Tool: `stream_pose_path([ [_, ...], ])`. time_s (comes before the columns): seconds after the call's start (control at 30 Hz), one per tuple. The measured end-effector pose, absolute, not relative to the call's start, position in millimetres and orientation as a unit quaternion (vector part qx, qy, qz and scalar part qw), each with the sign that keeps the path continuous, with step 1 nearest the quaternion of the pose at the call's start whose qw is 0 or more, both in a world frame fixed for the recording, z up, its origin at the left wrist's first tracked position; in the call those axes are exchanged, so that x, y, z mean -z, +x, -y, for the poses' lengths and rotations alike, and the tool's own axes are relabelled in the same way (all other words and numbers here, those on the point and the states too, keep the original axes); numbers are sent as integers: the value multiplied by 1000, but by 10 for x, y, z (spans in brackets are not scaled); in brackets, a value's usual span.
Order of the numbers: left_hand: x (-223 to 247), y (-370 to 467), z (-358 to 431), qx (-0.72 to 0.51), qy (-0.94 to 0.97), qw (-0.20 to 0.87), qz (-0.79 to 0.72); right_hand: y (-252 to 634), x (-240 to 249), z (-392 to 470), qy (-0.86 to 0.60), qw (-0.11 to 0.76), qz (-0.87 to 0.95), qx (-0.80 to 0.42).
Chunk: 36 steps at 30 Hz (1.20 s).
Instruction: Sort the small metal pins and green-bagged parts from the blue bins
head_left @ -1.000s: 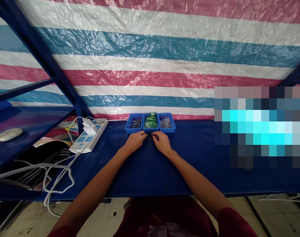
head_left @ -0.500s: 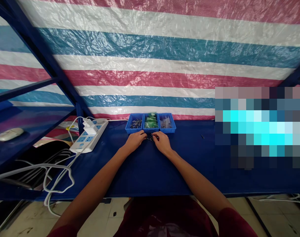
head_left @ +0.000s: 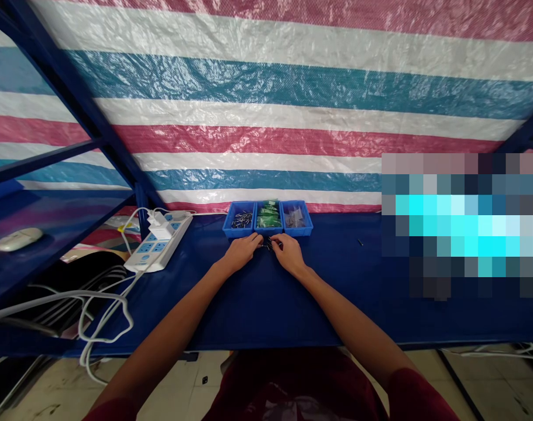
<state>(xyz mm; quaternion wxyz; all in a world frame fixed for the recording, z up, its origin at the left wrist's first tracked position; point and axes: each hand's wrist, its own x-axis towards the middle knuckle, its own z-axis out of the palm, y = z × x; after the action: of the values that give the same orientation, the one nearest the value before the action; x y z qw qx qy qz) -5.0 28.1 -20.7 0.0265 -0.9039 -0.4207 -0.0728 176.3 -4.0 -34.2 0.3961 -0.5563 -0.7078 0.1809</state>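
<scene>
Several small dark pieces (head_left: 268,244) lie on the blue table just in front of three blue trays. My left hand (head_left: 244,250) is at their left side, its fingers pressed together on something too small to make out. On the right side, my right hand (head_left: 287,251) curls its fingers at the same pieces; what they pinch, if anything, is hidden. The left tray (head_left: 239,232) holds small dark and silver pieces, the middle tray (head_left: 269,231) green packets, and the right tray (head_left: 298,232) clear bags.
A white power strip (head_left: 160,242) with a plugged-in adapter and looping white cables (head_left: 126,310) is at the left. One small dark piece (head_left: 360,242) lies to the right. A pale mouse (head_left: 19,239) rests on the left shelf. The far right is pixelated.
My left hand's fingertips have shifted slightly to the right, toward the small pieces. My right hand stays nearly in place.
</scene>
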Motion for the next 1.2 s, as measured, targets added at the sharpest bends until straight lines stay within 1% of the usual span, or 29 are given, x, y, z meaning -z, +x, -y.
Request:
stream_pose_path([
  [0.23,194,18,-257,129,-898,43,417,1769,352,31,-556,399,708,-177],
  [0.57,289,-8,-336,182,-908,13,376,1771,351,32,-555,402,707,-174],
  [0.73,329,-25,-375,204,-906,24,370,1770,355,31,-555,402,707,-174],
  [0.93,255,-16,-348,244,-895,59,369,1768,366,25,-555,403,706,-177],
  [1.07,204,-24,-326,295,-884,55,358,1775,345,33,-550,430,695,-173],
  [1.2,187,-52,-305,344,-877,24,334,1779,311,45,-521,459,696,-182],
])
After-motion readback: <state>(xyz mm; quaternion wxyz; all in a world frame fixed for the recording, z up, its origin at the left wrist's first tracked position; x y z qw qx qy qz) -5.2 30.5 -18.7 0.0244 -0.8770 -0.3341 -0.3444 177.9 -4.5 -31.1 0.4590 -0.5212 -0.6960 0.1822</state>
